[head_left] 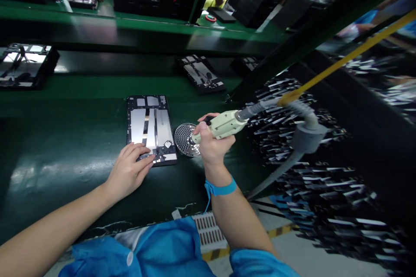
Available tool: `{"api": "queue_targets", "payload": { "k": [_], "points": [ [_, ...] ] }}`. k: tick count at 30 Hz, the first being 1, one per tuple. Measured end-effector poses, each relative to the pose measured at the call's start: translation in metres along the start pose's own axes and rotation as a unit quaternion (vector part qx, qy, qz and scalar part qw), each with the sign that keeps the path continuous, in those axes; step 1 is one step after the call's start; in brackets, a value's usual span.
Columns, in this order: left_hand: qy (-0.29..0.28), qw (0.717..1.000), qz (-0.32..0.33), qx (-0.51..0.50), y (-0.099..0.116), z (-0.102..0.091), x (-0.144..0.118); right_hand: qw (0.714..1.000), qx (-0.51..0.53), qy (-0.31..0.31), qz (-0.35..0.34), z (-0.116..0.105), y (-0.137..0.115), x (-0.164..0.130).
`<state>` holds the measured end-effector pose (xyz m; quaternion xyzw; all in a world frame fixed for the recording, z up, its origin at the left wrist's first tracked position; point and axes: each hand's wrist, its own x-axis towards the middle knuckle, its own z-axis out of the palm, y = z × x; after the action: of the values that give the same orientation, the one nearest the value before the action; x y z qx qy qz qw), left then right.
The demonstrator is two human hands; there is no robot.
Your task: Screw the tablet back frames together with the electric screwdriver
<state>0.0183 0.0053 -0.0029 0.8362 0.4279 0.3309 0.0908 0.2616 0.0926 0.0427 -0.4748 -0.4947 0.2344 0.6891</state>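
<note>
A flat rectangular device with a black frame and smooth silvery-white panels [151, 130], the landmark here, lay face up on a glossy dark green tabletop [81, 138]. A dark strip and a thin ribbon cable ran lengthwise over its panels, and small pale rectangles were set into the end farthest from the person. The left hand [128, 169] rested across the device's near left corner, its fingers slightly parted and laid on the surface, gripping nothing. To the right of the device, the right hand [211, 147] was wrapped around a pale green, smooth-shelled power screwdriver [227, 124]; the bit was too small to make out. The tool's narrow front end overlapped a round metal dish [185, 139], patterned with a tight grid of dots, just beside the device's right edge; whether they touched could not be told. A bright blue band [224, 188] circled the right wrist. Farther right of the device, a ribbed grey hose [269, 104] met a taut yellow strap [351, 60]. Beyond the device, to its right, a similar black-framed unit [201, 73] lay at a slant.
</note>
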Motion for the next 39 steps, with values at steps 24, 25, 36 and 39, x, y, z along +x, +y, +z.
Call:
{"api": "queue_targets", "payload": {
  "k": [24, 25, 36, 39],
  "points": [
    [-0.01, 0.997, -0.029, -0.07, 0.0, 0.003, 0.005, 0.966, 0.118, -0.225, 0.045, 0.052, -0.05, -0.067],
    [-0.008, 0.997, -0.028, -0.07, 0.001, 0.003, 0.005, 0.966, 0.12, -0.225, 0.047, 0.052, -0.05, -0.067],
    [0.005, 1.0, -0.025, -0.012, 0.003, 0.008, 0.004, 0.958, 0.108, -0.257, 0.065, 0.049, -0.037, -0.075],
    [0.007, 1.0, -0.023, 0.003, 0.006, 0.01, 0.003, 0.956, 0.122, -0.259, 0.069, 0.05, -0.036, -0.073]
  ]
}}
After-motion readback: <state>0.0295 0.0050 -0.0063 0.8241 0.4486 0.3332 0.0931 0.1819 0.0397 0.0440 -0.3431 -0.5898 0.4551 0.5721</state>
